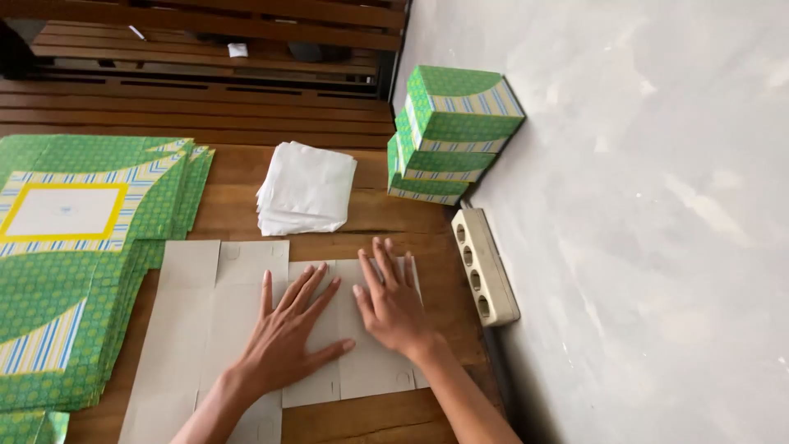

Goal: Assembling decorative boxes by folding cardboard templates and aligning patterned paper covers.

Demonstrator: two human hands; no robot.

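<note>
Left hand (pixel 292 333) and right hand (pixel 393 306) lie flat, fingers spread, gripping nothing, pressing an unfolded grey carton blank (pixel 246 329) on the near wooden worktop (pixel 386 218); stacked green printed blanks (pixel 74 247) to the left; white paper pile (pixel 306 187) beyond; assembled green boxes (pixel 448 136) far right by the wall; power strip (pixel 483 265) right.

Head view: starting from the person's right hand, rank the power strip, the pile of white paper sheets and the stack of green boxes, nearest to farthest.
From the right hand:
1. Power strip, just to its right, along the wall.
2. Pile of white paper sheets, ahead and to the left on the table.
3. Stack of green boxes, farthest ahead, against the wall.
</note>
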